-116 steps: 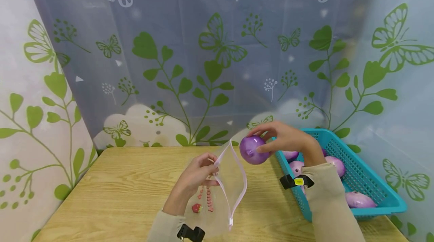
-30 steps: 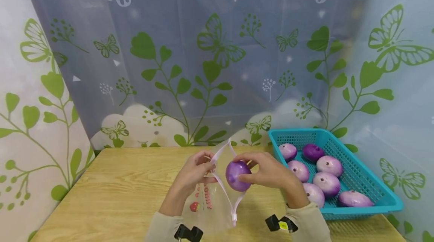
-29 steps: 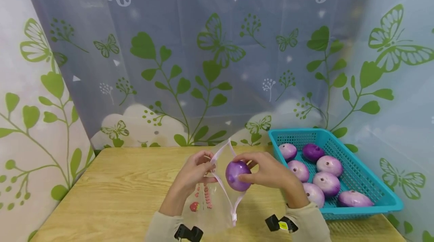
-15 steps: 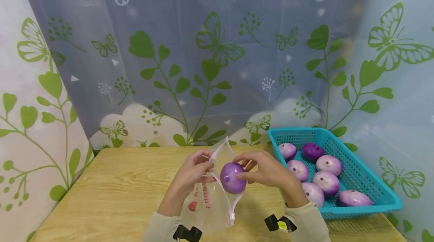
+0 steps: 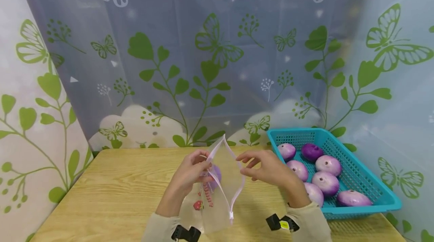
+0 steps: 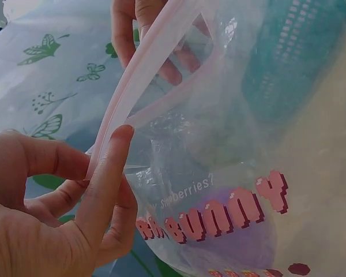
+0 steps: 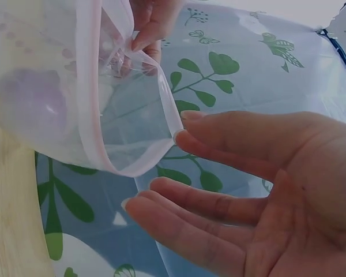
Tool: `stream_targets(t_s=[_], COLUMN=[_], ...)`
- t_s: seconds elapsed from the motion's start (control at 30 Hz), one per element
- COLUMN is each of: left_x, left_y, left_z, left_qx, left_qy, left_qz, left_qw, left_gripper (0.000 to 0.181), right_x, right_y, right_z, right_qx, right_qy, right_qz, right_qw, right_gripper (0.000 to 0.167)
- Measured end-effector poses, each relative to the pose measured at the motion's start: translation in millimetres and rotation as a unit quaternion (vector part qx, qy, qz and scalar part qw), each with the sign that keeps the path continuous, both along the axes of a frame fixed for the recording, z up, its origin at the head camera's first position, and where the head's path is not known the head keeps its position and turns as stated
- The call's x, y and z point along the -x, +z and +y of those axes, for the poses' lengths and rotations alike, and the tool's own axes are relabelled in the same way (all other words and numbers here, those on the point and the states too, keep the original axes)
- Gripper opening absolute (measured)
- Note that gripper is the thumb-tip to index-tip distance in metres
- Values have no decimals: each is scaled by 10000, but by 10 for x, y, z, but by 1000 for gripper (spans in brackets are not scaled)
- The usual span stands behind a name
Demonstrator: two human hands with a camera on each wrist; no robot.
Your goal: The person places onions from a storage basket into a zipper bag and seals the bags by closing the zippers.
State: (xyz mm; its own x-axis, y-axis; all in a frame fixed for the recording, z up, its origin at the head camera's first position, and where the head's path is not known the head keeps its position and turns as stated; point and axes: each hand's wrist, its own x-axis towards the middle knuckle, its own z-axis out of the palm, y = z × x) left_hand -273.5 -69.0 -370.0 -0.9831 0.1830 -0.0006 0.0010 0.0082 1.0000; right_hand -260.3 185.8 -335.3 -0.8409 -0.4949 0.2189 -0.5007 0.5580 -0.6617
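My left hand (image 5: pixel 188 172) pinches the near rim of a clear zip bag (image 5: pixel 218 212) with a pink zip edge, a slider and red printed letters. The bag's mouth gapes toward the right. Inside it lies a purple onion (image 5: pixel 216 177), partly behind the left fingers in the head view and seen through the plastic in the right wrist view (image 7: pixel 32 104). My right hand (image 5: pixel 266 166) holds nothing; its fingers are spread and loosely bent. Its fingertips (image 7: pixel 181 138) are at the bag's far rim, seemingly touching it.
A turquoise perforated basket (image 5: pixel 367 176) stands at the right of the wooden table (image 5: pixel 129 189), holding several purple onions (image 5: pixel 325 183). A butterfly-and-leaf patterned curtain (image 5: pixel 162 27) hangs behind and at both sides.
The onion was brought from beside the basket to the bag mouth by the right hand, then let go into the bag. The left hand keeps its pinch on the rim.
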Motion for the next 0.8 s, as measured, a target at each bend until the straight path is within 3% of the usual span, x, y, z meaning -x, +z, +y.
stream_targets(t_s=[0.47, 0.8], left_x=[12, 21], left_y=[-2, -6], left_z=[-28, -27], left_qx=[-99, -95], left_qy=[-23, 0], left_qz=[-11, 0], left_qw=[9999, 10000], left_gripper=[14, 14], right_x=[28, 103], right_y=[62, 223], right_z=[145, 261], right_qx=[177, -243], right_qy=[176, -81], right_qz=[-650, -726], right_qw=[9976, 9970], right_gripper=[37, 38])
